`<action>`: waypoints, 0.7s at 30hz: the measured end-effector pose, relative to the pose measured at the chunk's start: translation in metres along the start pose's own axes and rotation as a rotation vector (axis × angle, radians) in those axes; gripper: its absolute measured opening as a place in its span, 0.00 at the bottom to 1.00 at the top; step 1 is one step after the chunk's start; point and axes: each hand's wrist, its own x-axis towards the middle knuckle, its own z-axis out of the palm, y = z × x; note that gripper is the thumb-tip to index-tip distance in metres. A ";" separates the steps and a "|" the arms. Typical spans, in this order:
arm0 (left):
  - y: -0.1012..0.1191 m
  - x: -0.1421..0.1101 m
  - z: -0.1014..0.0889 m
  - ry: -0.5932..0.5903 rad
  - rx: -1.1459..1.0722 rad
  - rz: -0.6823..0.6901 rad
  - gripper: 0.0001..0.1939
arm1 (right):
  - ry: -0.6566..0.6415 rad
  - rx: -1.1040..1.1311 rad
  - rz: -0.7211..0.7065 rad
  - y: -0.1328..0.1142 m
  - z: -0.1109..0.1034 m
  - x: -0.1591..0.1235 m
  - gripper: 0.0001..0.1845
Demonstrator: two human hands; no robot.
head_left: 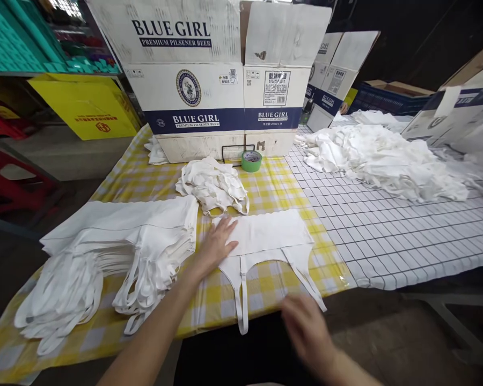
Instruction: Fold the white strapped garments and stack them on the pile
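Note:
A white strappy camisole top (271,233) lies flat on the yellow checked cloth, its straps hanging toward me over the table edge. My left hand (219,244) rests on its left side, fingers stretched out and pressing lightly on the fabric. My right hand (306,327) is just off the table's front edge, below the right strap; motion blur smears its curled fingers, so whether it holds anything is unclear. To the left is a neat stack of white camisole tops (145,220), with bundled straps drooping to the front. Behind my left hand sits a crumpled heap of white garments (213,185).
A big beer carton (209,91) stands at the back, with a roll of green tape (251,161) before it. On the right, a loose pile of white garments (382,155) covers part of the grid-patterned cloth (370,236). A yellow bag (88,107) is at back left.

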 end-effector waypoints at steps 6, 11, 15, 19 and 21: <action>0.004 -0.003 -0.001 0.239 0.294 -0.481 0.17 | 0.023 -0.245 0.691 0.111 -0.071 0.130 0.17; 0.009 0.003 -0.005 0.154 0.205 -0.757 0.20 | -0.158 -0.212 0.799 0.148 -0.055 0.175 0.17; 0.003 0.008 -0.016 0.089 0.034 -0.756 0.13 | -0.227 -0.156 0.729 0.146 -0.042 0.183 0.11; 0.004 0.006 -0.017 0.178 -0.091 -0.709 0.08 | -0.133 -0.031 0.668 0.146 -0.043 0.180 0.10; 0.008 0.006 -0.012 0.262 -0.171 -0.694 0.10 | -0.096 0.227 0.723 0.147 -0.047 0.176 0.09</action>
